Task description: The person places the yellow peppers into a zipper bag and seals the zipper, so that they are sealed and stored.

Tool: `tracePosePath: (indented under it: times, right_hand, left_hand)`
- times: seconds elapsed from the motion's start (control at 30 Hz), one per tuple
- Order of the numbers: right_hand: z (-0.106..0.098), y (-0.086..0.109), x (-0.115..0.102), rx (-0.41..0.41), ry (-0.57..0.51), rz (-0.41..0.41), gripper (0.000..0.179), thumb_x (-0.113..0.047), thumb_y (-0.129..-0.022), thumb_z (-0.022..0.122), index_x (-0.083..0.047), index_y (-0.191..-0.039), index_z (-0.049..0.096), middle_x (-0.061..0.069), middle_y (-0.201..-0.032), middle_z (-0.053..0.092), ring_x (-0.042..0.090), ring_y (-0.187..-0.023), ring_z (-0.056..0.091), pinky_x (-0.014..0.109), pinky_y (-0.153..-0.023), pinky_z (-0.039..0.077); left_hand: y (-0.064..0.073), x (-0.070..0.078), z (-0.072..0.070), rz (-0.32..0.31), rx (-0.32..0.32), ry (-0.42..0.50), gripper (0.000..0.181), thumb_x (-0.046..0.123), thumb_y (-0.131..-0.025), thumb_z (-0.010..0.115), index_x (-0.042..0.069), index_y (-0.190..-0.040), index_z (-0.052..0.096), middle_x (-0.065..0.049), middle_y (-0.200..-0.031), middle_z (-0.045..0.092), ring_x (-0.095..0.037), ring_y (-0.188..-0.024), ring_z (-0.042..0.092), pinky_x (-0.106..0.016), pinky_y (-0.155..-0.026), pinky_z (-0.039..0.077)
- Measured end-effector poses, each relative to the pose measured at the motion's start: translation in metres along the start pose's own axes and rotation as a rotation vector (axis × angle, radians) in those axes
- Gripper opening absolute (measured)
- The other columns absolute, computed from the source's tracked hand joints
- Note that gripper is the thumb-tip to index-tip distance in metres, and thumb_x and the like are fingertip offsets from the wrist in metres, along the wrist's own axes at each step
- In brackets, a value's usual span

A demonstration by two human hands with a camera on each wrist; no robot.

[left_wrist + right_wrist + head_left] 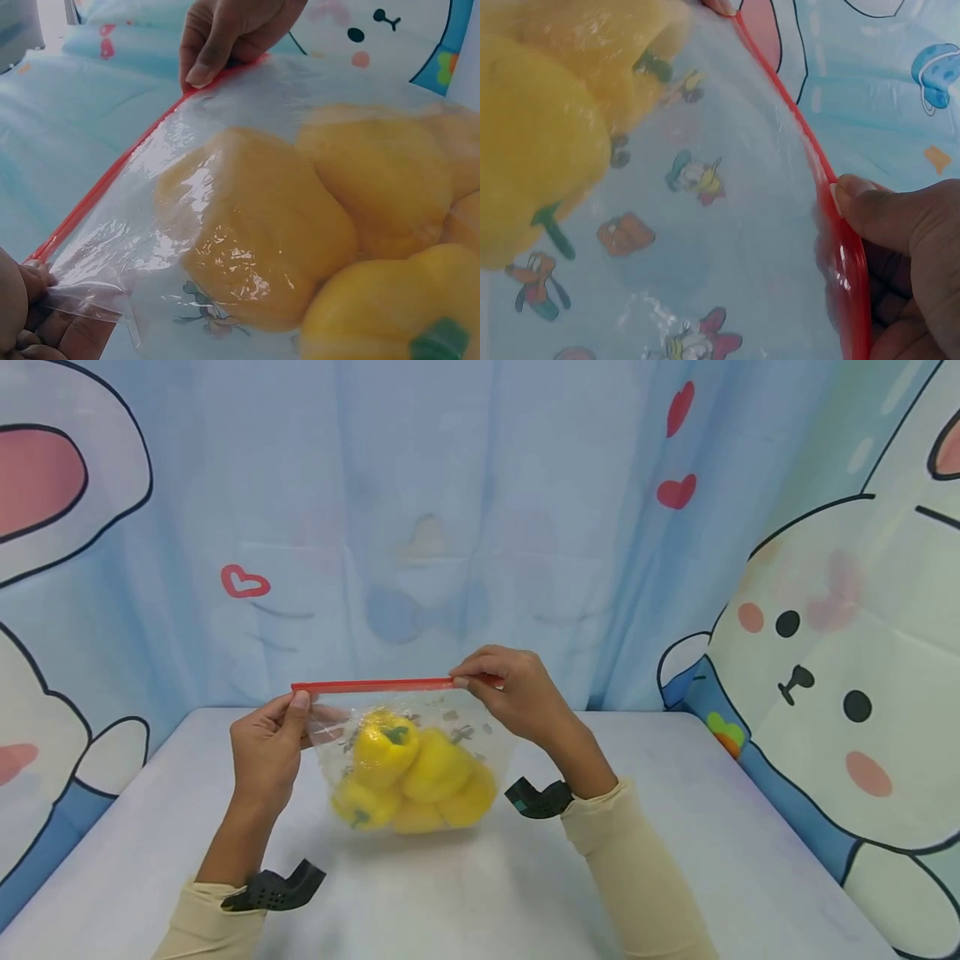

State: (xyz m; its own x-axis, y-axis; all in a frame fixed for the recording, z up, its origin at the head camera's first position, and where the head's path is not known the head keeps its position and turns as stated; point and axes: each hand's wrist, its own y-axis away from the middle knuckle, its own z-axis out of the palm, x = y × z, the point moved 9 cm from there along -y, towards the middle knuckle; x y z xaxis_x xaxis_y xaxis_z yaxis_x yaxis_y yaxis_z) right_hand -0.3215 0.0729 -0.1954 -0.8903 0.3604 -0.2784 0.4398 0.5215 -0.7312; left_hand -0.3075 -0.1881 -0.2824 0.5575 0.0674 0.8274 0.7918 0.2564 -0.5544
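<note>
A clear zip bag (491, 739) with a red zip strip (375, 685) hangs upright between both hands, its bottom close over the table. Several yellow bell peppers (435, 768) with green stems lie inside it. My left hand (268, 745) pinches the bag's top left corner, thumb in front at the end of the strip. Toward the strip's other end, my right hand (517, 693) grips the red edge between thumb and fingers. In the right wrist view, a small pale piece (835, 199) shows on the strip beside the thumb (877, 214). Cartoon figures (695, 176) are printed on the plastic.
A white table (750, 860) spreads under the hands. Behind it hangs a light blue curtain (450, 485) with hearts and cartoon animals. Black wrist mounts (277, 887) sit at both cuffs.
</note>
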Motion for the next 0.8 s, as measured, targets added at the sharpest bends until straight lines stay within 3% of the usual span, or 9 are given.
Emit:
tracePosePath:
  times: [0.27,0.5,0.8]
  right_hand:
    - [-0.011,0.008,0.005,0.027,0.058,-0.019,0.014,0.002,-0.082,0.073,-0.003,-0.095,0.076,0.004,-0.092,0.070,0.014,-0.078,0.061,0.027,-0.067,0.052]
    - [-0.026,0.017,0.017,0.037,0.100,-0.009,0.015,0.003,-0.082,0.072,-0.003,-0.095,0.076,0.004,-0.092,0.070,0.014,-0.076,0.059,0.026,-0.065,0.051]
    - [-0.051,0.035,0.033,0.081,0.123,0.046,0.017,0.006,-0.083,0.071,-0.003,-0.096,0.076,0.002,-0.091,0.069,0.013,-0.075,0.057,0.025,-0.064,0.047]
  left_hand:
    - [-0.001,-0.001,-0.002,-0.007,-0.003,0.023,0.033,0.021,-0.098,0.056,-0.007,-0.112,0.068,-0.012,-0.083,0.072,-0.021,-0.078,0.072,-0.033,-0.070,0.057]
    - [0.000,0.005,-0.006,0.050,0.032,-0.075,0.030,0.020,-0.098,0.057,-0.002,-0.113,0.070,-0.012,-0.083,0.072,-0.014,-0.070,0.071,-0.026,-0.073,0.055]
    - [0.001,0.002,-0.006,0.036,0.060,-0.084,0.030,0.018,-0.098,0.057,-0.004,-0.113,0.070,-0.004,-0.083,0.072,-0.010,-0.074,0.071,-0.024,-0.072,0.055]
